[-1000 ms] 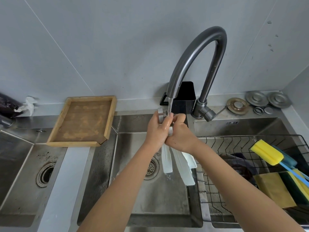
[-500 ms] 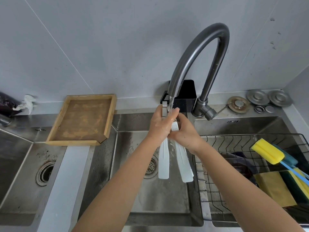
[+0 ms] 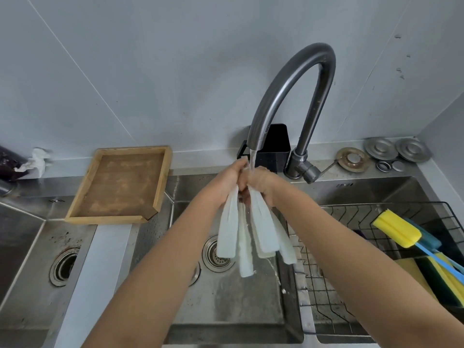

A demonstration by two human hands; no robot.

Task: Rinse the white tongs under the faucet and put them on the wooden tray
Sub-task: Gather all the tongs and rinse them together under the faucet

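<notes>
Head view, left to right: a round drain [image 3: 62, 266] sits in the left basin at 8 o'clock. The wooden tray [image 3: 100, 217] lies at 10 o'clock on the counter edge, its near right corner overhanging the middle sink [image 3: 226, 310]; open steel lies between tray and arms. At centre the left hand [image 3: 227, 183] and right hand [image 3: 262, 183] meet, fingers curled around the top of the white tongs [image 3: 261, 227], whose blades hang spread over the basin. Water falls on them from the faucet [image 3: 288, 86] at 12 o'clock. A wire rack [image 3: 326, 272] with a yellow sponge brush [image 3: 396, 232] fills 3 o'clock.
</notes>
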